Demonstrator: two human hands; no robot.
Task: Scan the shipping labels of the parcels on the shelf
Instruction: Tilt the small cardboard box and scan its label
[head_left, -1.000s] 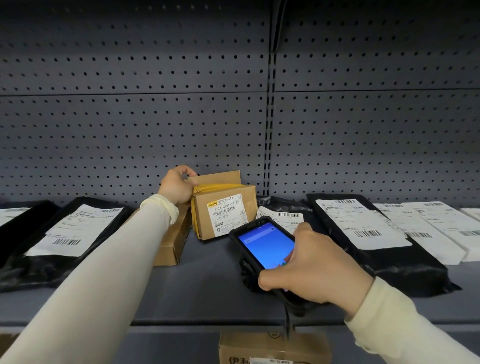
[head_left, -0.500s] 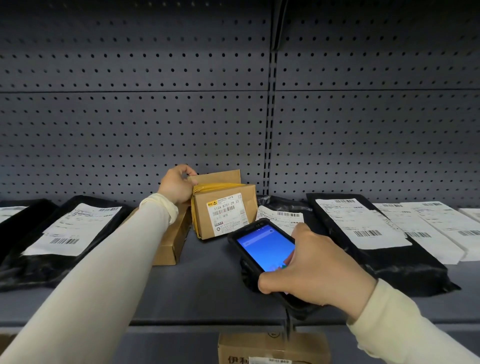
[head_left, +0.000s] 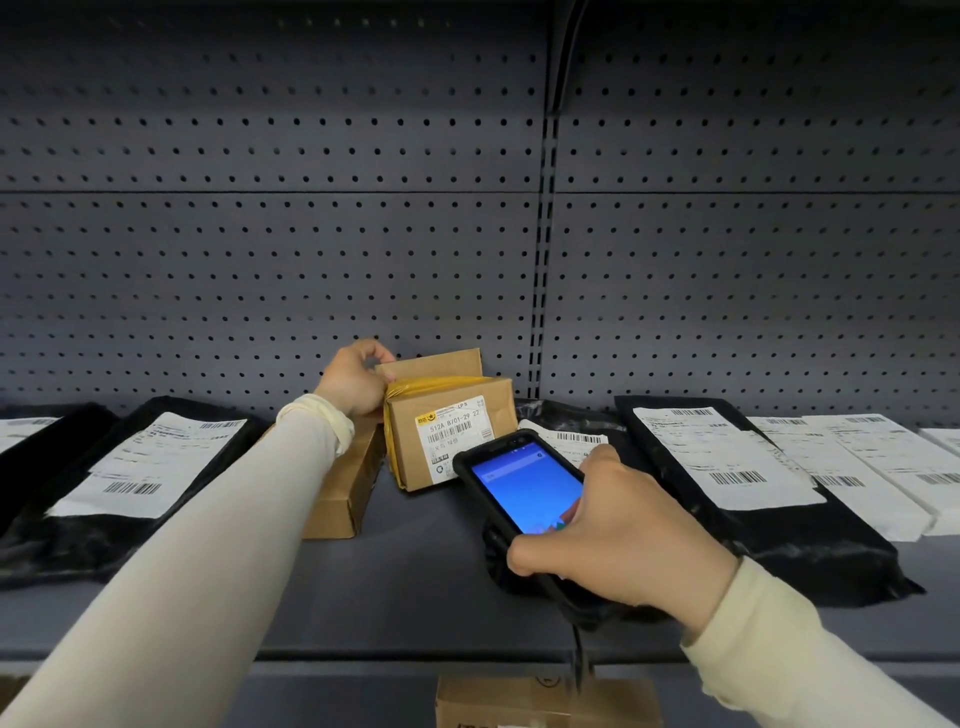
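The step in hand is the scan of the small cardboard box (head_left: 449, 434), which stands tipped up on the grey shelf (head_left: 415, 561) near its back, its white shipping label (head_left: 453, 435) facing the camera. The left hand (head_left: 355, 381) grips the box's upper left corner, fingers curled over the top edge, and seems to be propping it at this angle. The right hand (head_left: 621, 535) is wrapped round a handheld scanner (head_left: 524, 488) with a lit blue screen, the thumb resting near the screen's lower right corner; the scanner's top end sits just in front of the label and covers its lower right edge. Whether a read has registered cannot be told, since the screen text is too small to make out. A second, flatter cardboard box (head_left: 340, 486) lies just left of the first, partly hidden by the left sleeve, and no label shows on it. Black poly mailers with white labels lie flat to either side: one on the left (head_left: 130, 483) and one on the right (head_left: 753, 493). The next move probably calls for keeping the box steady until the barcode reads, then lowering it and turning the scanner toward a neighbouring label.
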